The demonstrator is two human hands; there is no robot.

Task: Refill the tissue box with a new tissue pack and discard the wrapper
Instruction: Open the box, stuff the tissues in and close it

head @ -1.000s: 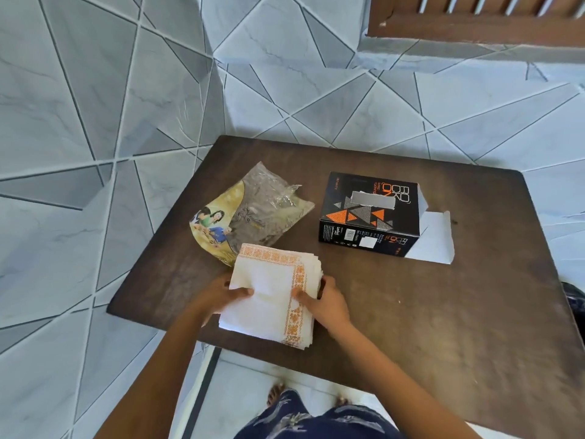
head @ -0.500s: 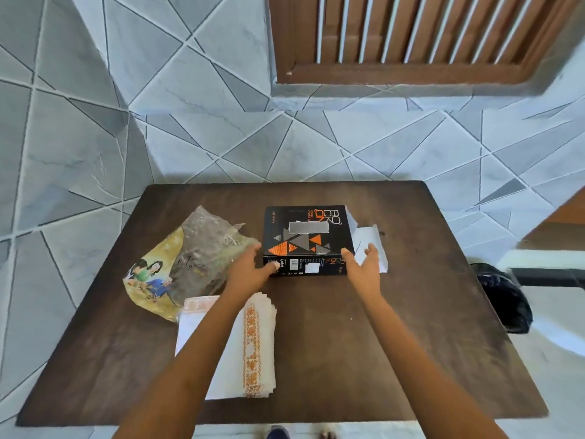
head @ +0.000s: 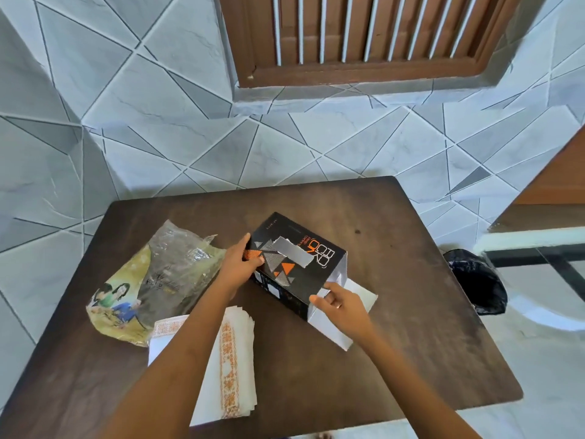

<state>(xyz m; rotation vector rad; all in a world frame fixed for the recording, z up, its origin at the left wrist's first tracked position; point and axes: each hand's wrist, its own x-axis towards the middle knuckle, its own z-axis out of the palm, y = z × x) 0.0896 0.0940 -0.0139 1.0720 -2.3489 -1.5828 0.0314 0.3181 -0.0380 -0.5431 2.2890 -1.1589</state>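
A black tissue box [head: 304,267] with orange and grey triangles lies turned at an angle in the middle of the dark wooden table [head: 411,312]. My left hand [head: 240,264] grips its left end. At the box's open right end, my right hand [head: 340,304] holds the corner, beside the white end flap [head: 364,296] that lies flat on the table. A stack of white tissues [head: 234,353] with an orange patterned border sits near the front edge, partly under my left forearm. The crumpled clear and yellow wrapper [head: 158,280] lies to the left.
A black bin bag [head: 478,280] stands on the floor right of the table. A white-framed piece of furniture [head: 538,245] is beyond it. A tiled wall with a brown louvred window [head: 364,36] rises behind the table.
Both hands left the tissue stack, reached to the box and took hold of its two ends. The box has been turned clockwise at an angle.
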